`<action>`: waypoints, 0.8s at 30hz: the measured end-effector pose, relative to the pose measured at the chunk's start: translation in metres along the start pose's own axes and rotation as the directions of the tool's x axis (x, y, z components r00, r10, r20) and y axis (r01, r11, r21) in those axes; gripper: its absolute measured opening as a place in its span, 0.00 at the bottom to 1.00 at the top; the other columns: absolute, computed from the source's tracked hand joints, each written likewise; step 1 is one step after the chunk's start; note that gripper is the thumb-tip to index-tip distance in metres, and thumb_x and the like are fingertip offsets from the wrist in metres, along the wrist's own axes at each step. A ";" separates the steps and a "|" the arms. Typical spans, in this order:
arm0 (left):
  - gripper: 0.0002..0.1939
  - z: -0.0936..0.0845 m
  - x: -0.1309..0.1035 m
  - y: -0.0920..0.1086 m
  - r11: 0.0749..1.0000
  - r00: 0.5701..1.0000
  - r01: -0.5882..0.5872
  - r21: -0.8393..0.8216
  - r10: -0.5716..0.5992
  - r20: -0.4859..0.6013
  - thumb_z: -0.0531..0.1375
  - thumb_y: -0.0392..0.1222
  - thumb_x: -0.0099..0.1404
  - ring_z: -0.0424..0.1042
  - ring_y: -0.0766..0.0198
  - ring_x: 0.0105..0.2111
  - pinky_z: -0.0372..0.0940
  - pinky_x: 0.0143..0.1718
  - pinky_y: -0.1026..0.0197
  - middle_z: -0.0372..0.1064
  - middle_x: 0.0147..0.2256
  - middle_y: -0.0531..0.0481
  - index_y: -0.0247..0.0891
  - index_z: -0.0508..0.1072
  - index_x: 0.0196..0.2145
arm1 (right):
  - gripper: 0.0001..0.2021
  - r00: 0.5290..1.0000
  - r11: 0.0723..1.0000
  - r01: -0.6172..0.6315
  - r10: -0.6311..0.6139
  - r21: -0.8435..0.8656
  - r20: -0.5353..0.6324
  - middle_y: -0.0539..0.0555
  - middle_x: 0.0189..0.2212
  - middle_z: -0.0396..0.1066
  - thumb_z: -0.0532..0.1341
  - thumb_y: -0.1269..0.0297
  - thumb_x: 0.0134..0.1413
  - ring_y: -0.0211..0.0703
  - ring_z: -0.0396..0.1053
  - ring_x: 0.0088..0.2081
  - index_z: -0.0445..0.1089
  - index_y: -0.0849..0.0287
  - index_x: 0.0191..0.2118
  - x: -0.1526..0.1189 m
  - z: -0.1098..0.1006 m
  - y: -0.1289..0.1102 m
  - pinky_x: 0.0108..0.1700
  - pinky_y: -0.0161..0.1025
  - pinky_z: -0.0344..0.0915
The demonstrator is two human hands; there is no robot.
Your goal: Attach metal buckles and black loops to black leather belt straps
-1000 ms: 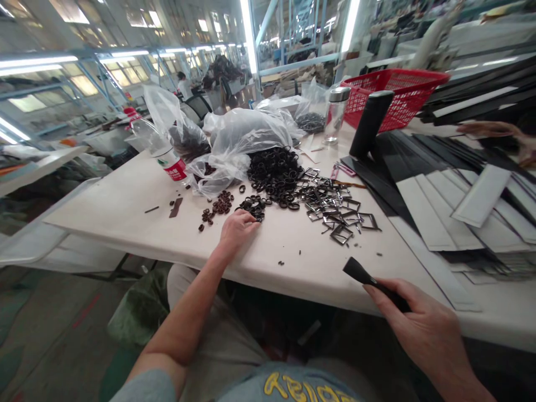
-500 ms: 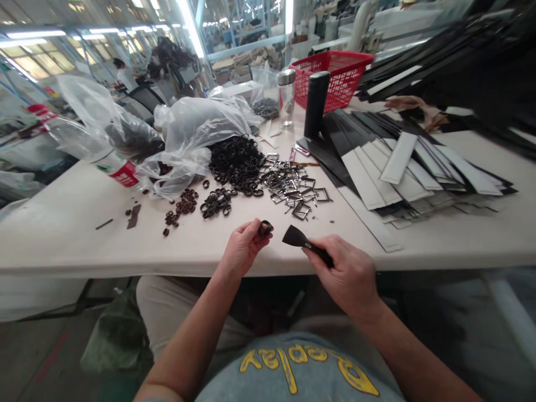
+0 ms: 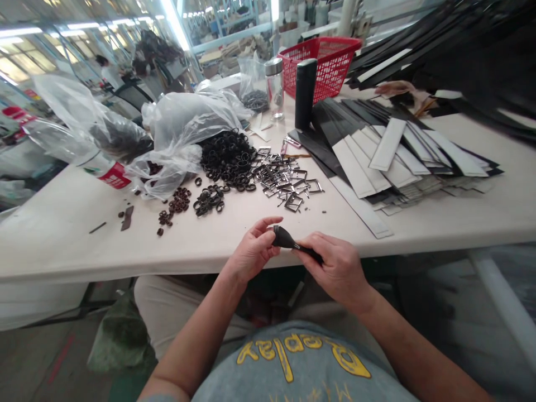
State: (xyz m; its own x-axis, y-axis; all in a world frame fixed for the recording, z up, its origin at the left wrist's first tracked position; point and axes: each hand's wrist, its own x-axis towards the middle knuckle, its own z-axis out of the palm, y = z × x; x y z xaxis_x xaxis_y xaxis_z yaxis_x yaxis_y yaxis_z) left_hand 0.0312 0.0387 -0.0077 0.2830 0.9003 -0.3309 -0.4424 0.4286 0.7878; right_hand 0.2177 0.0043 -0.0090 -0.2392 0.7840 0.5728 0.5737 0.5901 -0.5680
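Near the table's front edge, my left hand (image 3: 256, 248) pinches a small black loop (image 3: 276, 229) at the wide end of a black strap (image 3: 285, 238). The loop is partly hidden by my fingers, and it meets the strap's end. My right hand (image 3: 335, 268) is closed around the strap's narrower part. Beyond my hands lie a pile of metal buckles (image 3: 288, 181), a large heap of black loops (image 3: 228, 156) with a smaller group in front, and some brown loops (image 3: 179, 201).
Flat strips (image 3: 389, 151) are stacked at the right. A black bottle (image 3: 305, 94), a glass bottle (image 3: 274, 89) and a red basket (image 3: 335, 70) stand behind. Plastic bags (image 3: 188, 120) and a tipped clear bottle (image 3: 90, 159) occupy the left. Another person sits in the left background.
My hands have come together, and the loop in my left hand now meets the strap's wide end. The whole view has shifted slightly.
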 end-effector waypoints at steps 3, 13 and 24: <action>0.27 -0.001 -0.003 -0.003 0.994 0.991 0.105 -0.001 -0.105 0.079 0.77 0.54 0.40 0.67 0.71 0.24 0.62 0.24 0.70 0.70 0.27 0.53 0.37 0.76 0.34 | 0.04 0.999 0.990 0.001 -0.008 0.143 0.052 0.50 0.28 0.73 0.60 0.68 0.63 0.41 0.71 0.30 0.70 0.56 0.35 -0.003 -0.003 0.000 0.33 0.37 0.65; 0.18 0.013 -0.009 -0.008 0.986 0.995 0.073 0.148 -0.082 0.055 0.71 0.54 0.51 0.64 0.70 0.23 0.60 0.24 0.68 0.68 0.25 0.52 0.36 0.75 0.25 | 0.03 0.998 0.987 -0.046 0.039 0.156 0.052 0.51 0.29 0.75 0.61 0.67 0.63 0.42 0.72 0.31 0.72 0.57 0.36 -0.018 0.002 0.002 0.34 0.38 0.66; 0.17 0.030 -0.018 -0.041 0.997 0.992 -0.074 0.038 0.070 0.101 0.63 0.48 0.65 0.70 0.51 0.56 0.60 0.61 0.50 0.75 0.52 0.44 0.42 0.78 0.50 | 0.03 0.990 0.993 -0.108 0.102 -0.056 -0.100 0.54 0.32 0.76 0.59 0.68 0.63 0.47 0.75 0.36 0.70 0.57 0.38 -0.024 0.015 0.001 0.38 0.40 0.68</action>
State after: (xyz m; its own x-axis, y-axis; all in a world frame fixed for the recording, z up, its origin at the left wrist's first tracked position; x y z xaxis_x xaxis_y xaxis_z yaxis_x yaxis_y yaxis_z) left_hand 0.0698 0.0021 -0.0185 0.3361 0.9157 -0.2205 -0.4299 0.3575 0.8291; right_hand 0.2122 -0.0114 -0.0323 -0.0996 0.8168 0.5682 0.6390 0.4903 -0.5927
